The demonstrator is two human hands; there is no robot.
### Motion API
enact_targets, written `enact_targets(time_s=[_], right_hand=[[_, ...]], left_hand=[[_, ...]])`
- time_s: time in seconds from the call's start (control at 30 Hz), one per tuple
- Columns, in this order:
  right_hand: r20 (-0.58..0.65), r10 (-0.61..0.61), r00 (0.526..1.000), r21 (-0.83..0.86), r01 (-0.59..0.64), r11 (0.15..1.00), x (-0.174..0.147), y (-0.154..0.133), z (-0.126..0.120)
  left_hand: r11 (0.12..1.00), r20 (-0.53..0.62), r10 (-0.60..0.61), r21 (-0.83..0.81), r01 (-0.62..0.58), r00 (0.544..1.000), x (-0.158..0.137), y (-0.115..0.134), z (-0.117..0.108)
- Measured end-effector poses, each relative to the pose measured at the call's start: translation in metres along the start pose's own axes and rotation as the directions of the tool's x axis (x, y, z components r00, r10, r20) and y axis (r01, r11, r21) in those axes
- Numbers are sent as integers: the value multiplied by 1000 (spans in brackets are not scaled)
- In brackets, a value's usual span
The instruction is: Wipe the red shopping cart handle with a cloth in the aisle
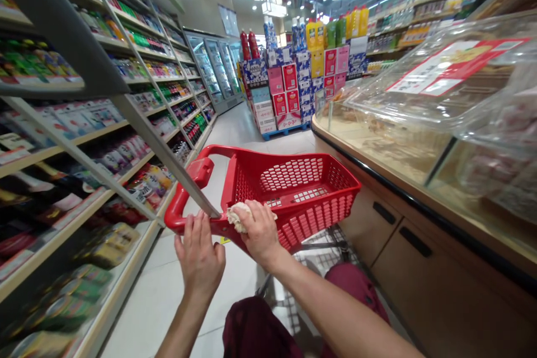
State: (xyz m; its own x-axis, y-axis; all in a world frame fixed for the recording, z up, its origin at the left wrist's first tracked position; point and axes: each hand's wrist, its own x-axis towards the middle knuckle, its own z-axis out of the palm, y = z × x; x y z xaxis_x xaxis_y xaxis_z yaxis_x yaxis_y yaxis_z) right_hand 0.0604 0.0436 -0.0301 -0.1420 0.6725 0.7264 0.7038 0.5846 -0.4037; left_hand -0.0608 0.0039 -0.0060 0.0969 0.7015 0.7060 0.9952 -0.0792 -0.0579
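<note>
A dark grey plastic handle (62, 22) on a slim metal pole (166, 156) blocks part of the stocked pale-wood shelves (126, 285). Beside the pole's foot, the left hand (200, 260) lies over the rim of the red plastic mesh-sided cart (312, 221); whether it grips, I cannot tell. The right hand (260, 232) clutches a crumpled cream cloth (237, 217) against that rim. A wooden glass-edged counter (453, 274) crowds the right; stacked colourful cartons (289, 89) stand ahead.

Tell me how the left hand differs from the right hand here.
The left hand holds no cloth, while the right hand grips a pale cloth. The left hand's fingers look nearly straight; the right hand's bend around the cloth. Both hands are bare and at the red cart.
</note>
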Motion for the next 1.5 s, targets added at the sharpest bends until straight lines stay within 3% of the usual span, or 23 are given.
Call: enact_targets(time_s=[0.13, 0.2, 0.27, 0.37, 0.47, 0.53, 0.67, 0.73, 0.8, 0.9, 0.93, 1.0, 1.1, 1.17, 1.23, 1.3, 1.43, 1.5], right_hand=[[80, -33, 996, -11, 34, 999, -8, 55, -23], [70, 66, 995, -79, -61, 995, -13, 91, -41], [62, 185, 981, -144, -174, 974, -14, 114, -53], [139, 211, 967, -139, -192, 971, -7, 112, -56], [206, 137, 969, -98, -119, 988, 0, 102, -54], [215, 132, 968, -121, -108, 987, -4, 115, -61], [40, 320, 947, -301, -294, 907, -25, 168, -85], [-50, 381, 923, -362, -372, 855, -35, 180, -88], [-26, 323, 946, -368, -310, 877, -42, 177, -82], [81, 146, 986, -324, -112, 939, -48, 171, -74], [77, 139, 987, -323, -107, 940, -51, 175, -76], [-23, 238, 971, -346, -231, 909, -57, 193, -87], [-226, 395, 890, -333, -452, 828, -66, 220, -102], [-220, 352, 910, -304, -406, 861, -69, 222, -103], [-112, 215, 970, -267, -238, 934, -69, 214, -98], [-96, 156, 983, -233, -175, 957, -67, 208, -93], [-298, 324, 898, -224, -396, 891, -83, 224, -86], [-297, 378, 877, -226, -449, 864, -106, 235, -77]], left_hand=[[999, -11, -34, -12, 34, 999, -2, 3, -3], [998, -50, -35, -53, 33, 998, -4, 12, -4], [993, -67, 43, -110, -50, 997, -2, 28, -2], [971, 60, 193, -157, -181, 979, 10, 58, 7], [980, 230, 183, -118, -159, 956, 24, 75, 17], [981, 271, 189, -97, -168, 944, 27, 75, 21], [976, 265, 214, -98, -195, 940, 21, 64, 21], [980, 251, 194, -93, -176, 948, 17, 62, 20], [985, 232, 167, -85, -151, 958, 14, 62, 21], [987, 210, 156, -80, -142, 965, 12, 61, 21], [986, 208, 161, -80, -148, 965, 12, 61, 21], [984, 211, 175, -76, -163, 962, 11, 59, 22], [983, 208, 184, -58, -175, 961, 10, 59, 24], [983, 194, 180, -52, -173, 964, 9, 60, 26], [984, 184, 178, -55, -171, 967, 8, 60, 28], [982, 190, 186, -66, -176, 964, 8, 60, 27], [982, 211, 181, -89, -166, 961, 10, 60, 24], [984, 212, 167, -89, -151, 963, 10, 60, 23]])
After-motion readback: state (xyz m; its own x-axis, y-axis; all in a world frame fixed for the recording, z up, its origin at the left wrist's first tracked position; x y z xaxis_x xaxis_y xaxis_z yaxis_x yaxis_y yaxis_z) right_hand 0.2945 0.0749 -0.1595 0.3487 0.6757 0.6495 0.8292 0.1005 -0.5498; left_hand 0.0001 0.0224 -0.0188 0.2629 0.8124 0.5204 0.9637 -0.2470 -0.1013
